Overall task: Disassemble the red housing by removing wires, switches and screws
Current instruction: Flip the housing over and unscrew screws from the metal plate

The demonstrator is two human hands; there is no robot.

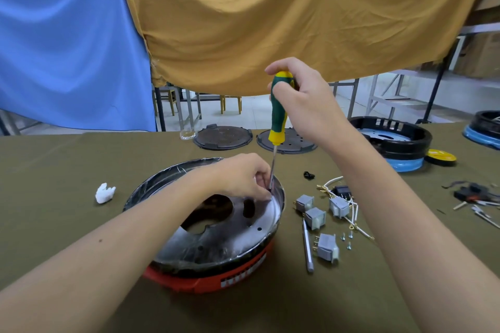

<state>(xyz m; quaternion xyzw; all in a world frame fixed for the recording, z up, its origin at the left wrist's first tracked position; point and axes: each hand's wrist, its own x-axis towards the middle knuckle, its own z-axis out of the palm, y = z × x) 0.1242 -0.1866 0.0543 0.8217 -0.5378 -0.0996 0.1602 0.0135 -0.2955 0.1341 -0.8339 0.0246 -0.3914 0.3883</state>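
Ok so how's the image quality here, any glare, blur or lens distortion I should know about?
Head view: strong wide-angle bending, with the table edge bowed and both forearms stretched; soft glare on the metal plate inside the red housing; light is even, shadows faint; the screwdriver in the right hand is sharp, but its tip by the left hand is hard to make out.

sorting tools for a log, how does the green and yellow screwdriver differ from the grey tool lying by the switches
The green and yellow screwdriver stands near upright, gripped by the right hand, its tip at the red housing's rim; the grey tool lies flat and untouched on the cloth. The screwdriver has a thick two-colour handle; the grey tool is slim and plain. Both are long and narrow.
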